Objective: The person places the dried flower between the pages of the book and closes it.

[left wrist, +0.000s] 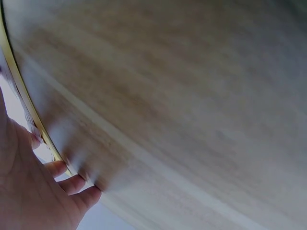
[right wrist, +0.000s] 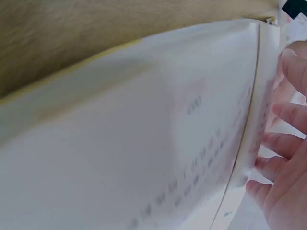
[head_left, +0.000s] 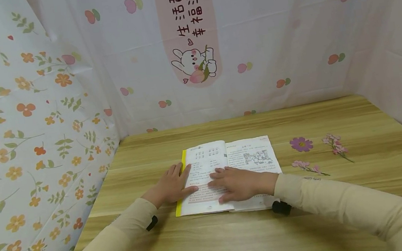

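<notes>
An open book [head_left: 207,175] lies flat on the wooden table, printed text on both pages, a line drawing on the right page and a yellow strip along its left edge. My left hand [head_left: 170,184] rests at that left edge, thumb over the page; in the left wrist view its fingertips [left wrist: 88,195] touch down by the yellow edge. Across the book's middle lies my right hand [head_left: 236,184], fingers spread and fairly straight over the inner part of the left page. The right wrist view shows the right hand's fingers [right wrist: 283,143] beside the page fold.
Right of the book lie a purple flower [head_left: 301,144], a pink flower sprig [head_left: 305,165] and another pink sprig [head_left: 335,146]. The wooden table [head_left: 215,245] meets a printed curtain [head_left: 271,50] at the back and a floral cloth [head_left: 29,134] on the left.
</notes>
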### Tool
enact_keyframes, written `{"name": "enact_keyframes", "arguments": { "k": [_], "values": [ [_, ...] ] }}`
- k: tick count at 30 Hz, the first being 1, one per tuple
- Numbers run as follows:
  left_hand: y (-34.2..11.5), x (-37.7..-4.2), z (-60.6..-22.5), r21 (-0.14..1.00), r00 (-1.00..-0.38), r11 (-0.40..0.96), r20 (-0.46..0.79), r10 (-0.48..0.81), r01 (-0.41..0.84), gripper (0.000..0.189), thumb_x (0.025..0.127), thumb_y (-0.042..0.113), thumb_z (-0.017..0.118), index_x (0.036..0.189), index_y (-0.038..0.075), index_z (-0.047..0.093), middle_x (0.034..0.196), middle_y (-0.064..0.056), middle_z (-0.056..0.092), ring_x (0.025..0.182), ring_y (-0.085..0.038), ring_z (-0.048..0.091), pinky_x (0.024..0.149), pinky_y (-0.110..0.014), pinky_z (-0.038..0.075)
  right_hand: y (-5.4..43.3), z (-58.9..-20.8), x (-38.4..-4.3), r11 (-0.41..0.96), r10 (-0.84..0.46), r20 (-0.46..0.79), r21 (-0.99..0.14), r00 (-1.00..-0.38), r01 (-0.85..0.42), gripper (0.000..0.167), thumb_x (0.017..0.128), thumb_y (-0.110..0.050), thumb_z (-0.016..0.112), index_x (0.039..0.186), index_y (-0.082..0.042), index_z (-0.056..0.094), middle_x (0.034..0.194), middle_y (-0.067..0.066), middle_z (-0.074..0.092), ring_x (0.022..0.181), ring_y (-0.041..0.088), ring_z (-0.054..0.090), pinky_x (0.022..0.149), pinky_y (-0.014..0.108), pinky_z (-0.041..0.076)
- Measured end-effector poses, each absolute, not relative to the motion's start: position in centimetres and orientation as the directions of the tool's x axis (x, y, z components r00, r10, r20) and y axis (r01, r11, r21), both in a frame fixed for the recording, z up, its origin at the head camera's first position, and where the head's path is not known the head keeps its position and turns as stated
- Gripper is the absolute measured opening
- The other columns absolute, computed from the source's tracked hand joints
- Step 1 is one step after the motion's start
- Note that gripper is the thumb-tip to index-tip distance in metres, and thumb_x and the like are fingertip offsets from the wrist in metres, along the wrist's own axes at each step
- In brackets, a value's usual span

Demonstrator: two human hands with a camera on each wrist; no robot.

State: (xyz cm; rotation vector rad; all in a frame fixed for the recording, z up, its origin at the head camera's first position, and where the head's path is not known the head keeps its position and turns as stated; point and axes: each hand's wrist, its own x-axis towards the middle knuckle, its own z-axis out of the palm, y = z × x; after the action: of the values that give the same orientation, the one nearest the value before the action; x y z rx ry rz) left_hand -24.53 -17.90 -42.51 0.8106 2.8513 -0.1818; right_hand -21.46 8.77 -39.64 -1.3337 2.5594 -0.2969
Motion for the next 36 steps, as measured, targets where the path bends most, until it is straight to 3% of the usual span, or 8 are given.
{"name": "enact_keyframes", "arguments": {
  "k": [4, 15, 22, 27, 31, 36],
  "values": [
    [-17.7, -24.4, -42.3, -0.090, -0.835, 0.839, -0.201, 0.512, 0.536, 0.086, 0.096, 0.066, 0.033, 0.156, 0.006, 0.018, 0.152, -0.025, 0.025, 0.138, -0.040, 0.026, 0.108, -0.050, 0.030, 9.7, -39.2, -21.5, 0.584, -0.807, -0.107, -0.289, -0.580, -0.759, 0.055, 0.097, -0.040, 0.059, 0.144, -0.013, 0.049, 0.153, 0.011, 0.036, 0.142, 0.030, 0.026, 0.113, 0.046, 0.021],
    [-17.7, -24.4, -42.4, -0.099, -0.832, 0.832, -0.183, 0.525, 0.546, 0.086, 0.096, 0.066, 0.033, 0.155, 0.004, 0.020, 0.150, -0.025, 0.027, 0.136, -0.040, 0.029, 0.108, -0.050, 0.030, 14.6, -38.5, -20.9, 0.561, -0.780, 0.073, -0.360, -0.622, -0.745, 0.052, 0.096, -0.032, 0.063, 0.140, -0.006, 0.052, 0.145, 0.014, 0.047, 0.133, 0.030, 0.043, 0.104, 0.048, 0.037],
    [-17.6, -24.2, -42.5, -0.091, -0.838, 0.838, -0.168, 0.520, 0.538, 0.087, 0.096, 0.067, 0.034, 0.155, 0.005, 0.021, 0.150, -0.024, 0.027, 0.136, -0.040, 0.030, 0.107, -0.050, 0.031, 18.2, -37.9, -20.3, 0.589, -0.650, 0.186, -0.489, -0.737, -0.643, 0.048, 0.094, -0.028, 0.066, 0.135, -0.005, 0.057, 0.136, 0.011, 0.056, 0.127, 0.033, 0.049, 0.100, 0.050, 0.041],
    [-17.7, -24.2, -42.4, -0.087, -0.835, 0.836, -0.161, 0.526, 0.542, 0.087, 0.096, 0.067, 0.034, 0.155, 0.005, 0.022, 0.149, -0.024, 0.028, 0.135, -0.039, 0.030, 0.107, -0.050, 0.031, 20.8, -37.5, -20.4, 0.569, -0.524, 0.247, -0.610, -0.815, -0.551, 0.040, 0.093, -0.016, 0.068, 0.129, 0.000, 0.060, 0.127, 0.018, 0.061, 0.116, 0.037, 0.057, 0.090, 0.054, 0.047],
    [-17.8, -24.2, -42.4, -0.073, -0.829, 0.831, -0.153, 0.537, 0.552, 0.086, 0.096, 0.066, 0.035, 0.154, 0.004, 0.022, 0.149, -0.025, 0.029, 0.134, -0.040, 0.031, 0.107, -0.050, 0.032, 23.1, -37.2, -20.4, 0.553, -0.451, 0.278, -0.659, -0.848, -0.510, 0.036, 0.094, -0.012, 0.066, 0.127, 0.003, 0.060, 0.124, 0.020, 0.062, 0.110, 0.036, 0.060, 0.086, 0.046, 0.050],
    [-17.9, -24.2, -42.6, -0.062, -0.824, 0.825, -0.138, 0.550, 0.562, 0.086, 0.096, 0.065, 0.036, 0.154, 0.003, 0.023, 0.148, -0.026, 0.029, 0.133, -0.040, 0.032, 0.106, -0.051, 0.032, 26.6, -37.1, -20.2, 0.583, -0.352, 0.290, -0.675, -0.890, -0.451, 0.035, 0.097, -0.015, 0.062, 0.128, 0.001, 0.059, 0.120, 0.018, 0.064, 0.102, 0.019, 0.063, 0.080, 0.023, 0.051]
  ]
}}
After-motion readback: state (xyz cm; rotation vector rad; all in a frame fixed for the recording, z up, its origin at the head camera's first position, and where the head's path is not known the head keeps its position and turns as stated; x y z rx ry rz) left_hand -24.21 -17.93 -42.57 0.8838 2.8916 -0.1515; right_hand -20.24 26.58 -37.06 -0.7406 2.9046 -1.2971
